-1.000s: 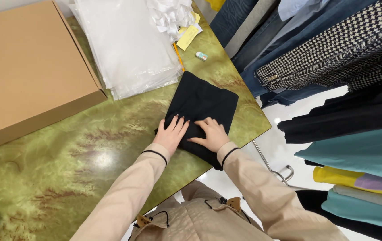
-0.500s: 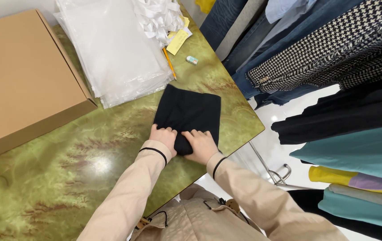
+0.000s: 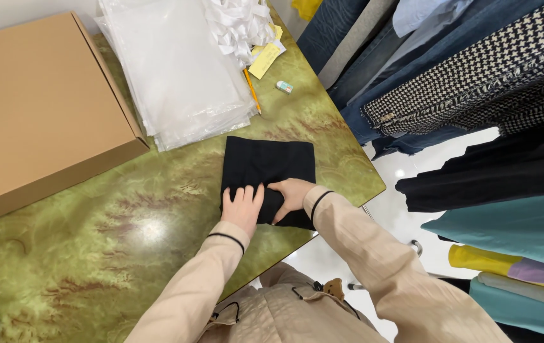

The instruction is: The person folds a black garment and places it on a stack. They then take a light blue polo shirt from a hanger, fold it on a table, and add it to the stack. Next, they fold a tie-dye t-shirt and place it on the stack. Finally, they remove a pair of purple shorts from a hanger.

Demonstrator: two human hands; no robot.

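Note:
A folded black garment (image 3: 272, 166) lies on the green marbled table (image 3: 126, 241), near its right edge. My left hand (image 3: 242, 207) rests flat on the garment's near left corner with fingers spread. My right hand (image 3: 290, 195) is beside it, fingers curled around the near edge of the cloth and gripping a fold. Both sleeves are beige.
A flat brown cardboard box (image 3: 37, 108) sits at the far left. A stack of clear plastic bags (image 3: 176, 70) lies behind the garment, with white ribbon (image 3: 237, 22), a yellow note (image 3: 264, 60), a pencil (image 3: 251, 89) and an eraser (image 3: 284, 86). Hanging clothes (image 3: 462, 82) crowd the right side.
The garment has turned to lie squarer to the table edge. My hands have drawn closer together at its near edge, and my right hand now curls around a fold.

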